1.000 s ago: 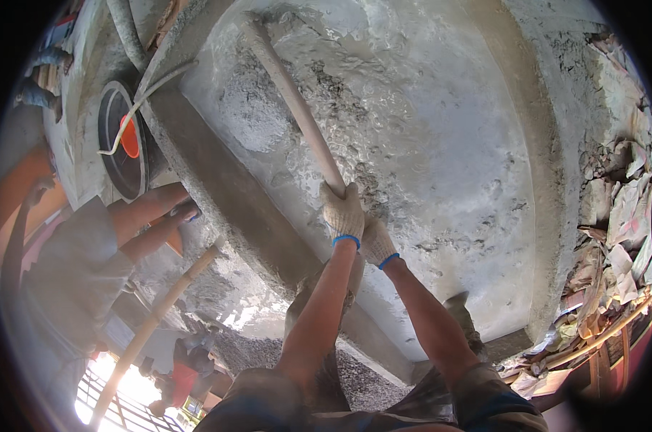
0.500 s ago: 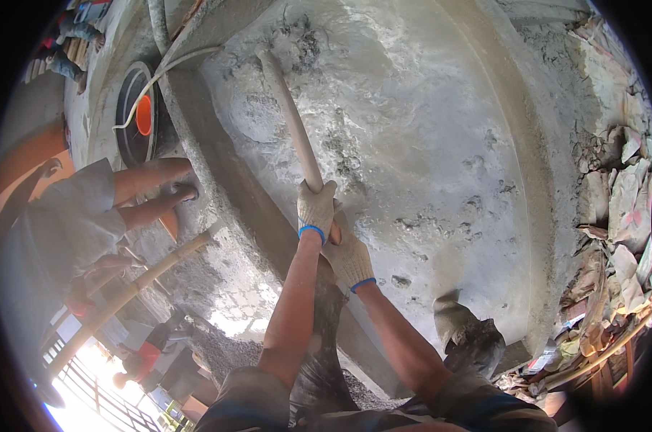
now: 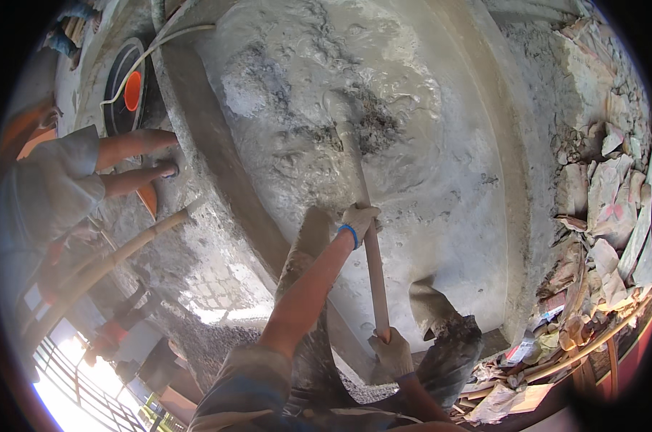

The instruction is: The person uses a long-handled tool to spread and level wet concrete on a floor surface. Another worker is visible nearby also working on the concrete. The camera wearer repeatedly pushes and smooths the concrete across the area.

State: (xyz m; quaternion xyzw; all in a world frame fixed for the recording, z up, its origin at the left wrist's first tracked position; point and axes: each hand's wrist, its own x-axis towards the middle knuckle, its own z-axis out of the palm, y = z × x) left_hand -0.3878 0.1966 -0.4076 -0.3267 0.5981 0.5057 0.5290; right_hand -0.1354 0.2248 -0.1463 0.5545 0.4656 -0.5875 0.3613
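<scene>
Wet grey cement mix (image 3: 441, 223) fills a wide concrete trough. A long wooden handle (image 3: 375, 277) slants across it, its far end coated in the mix. The working head is sunk there and I cannot tell its kind. My left hand (image 3: 358, 219), in a knitted glove with a blue cuff, is wrapped round the middle of the handle. Close to my body, my right hand (image 3: 393, 356), gloved too, grips the near end. My legs stand in the trough, with a dark boot (image 3: 430, 309) partly showing at the right.
The trough's left wall (image 3: 218, 158) runs diagonally; its right wall (image 3: 509, 165) curves. Another person (image 3: 59, 173) stands left, near a long pole (image 3: 117, 255) and a black tub (image 3: 119, 108) with an orange bucket (image 3: 132, 91). Torn paper sacks (image 3: 614, 201) pile up at right.
My hands have moved apart along the handle: the left is farther right, the right has drawn back toward my body. The handle's far end has shifted right and nearer, into the mix.
</scene>
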